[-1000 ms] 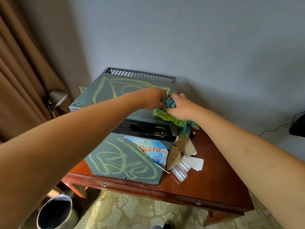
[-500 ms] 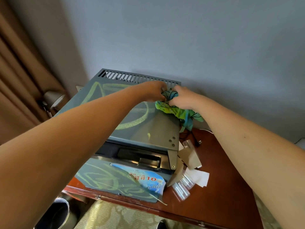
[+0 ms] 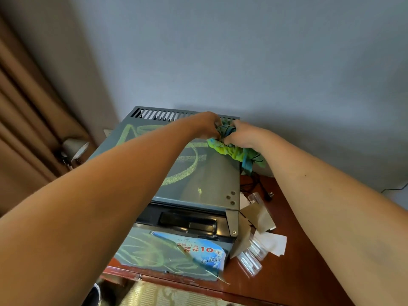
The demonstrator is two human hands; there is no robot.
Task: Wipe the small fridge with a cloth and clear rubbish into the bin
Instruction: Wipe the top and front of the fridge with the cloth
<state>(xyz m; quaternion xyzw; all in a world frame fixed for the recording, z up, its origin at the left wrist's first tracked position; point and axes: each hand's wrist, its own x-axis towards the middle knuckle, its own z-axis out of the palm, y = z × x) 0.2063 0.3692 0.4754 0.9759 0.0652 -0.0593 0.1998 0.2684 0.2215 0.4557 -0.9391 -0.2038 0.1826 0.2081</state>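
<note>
At the far right corner of the fridge (image 3: 176, 164) top, one cloth (image 3: 234, 149) is bunched, gripped by both the left hand (image 3: 206, 125) and right hand (image 3: 239, 134). Risk: its hanging tail may sweep the paper scraps (image 3: 262, 226) and two clear tubes (image 3: 251, 257) off the table (image 3: 298, 272). Bin (image 3: 93, 295): one, near left.

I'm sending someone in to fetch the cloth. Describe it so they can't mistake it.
Find the small grey fridge on the reddish wooden table by the wall. At its top's back right corner, the left hand and right hand grip a bunched cloth. It is the only soft thing there, bright green and blue, unlike the paper scraps below.
</note>
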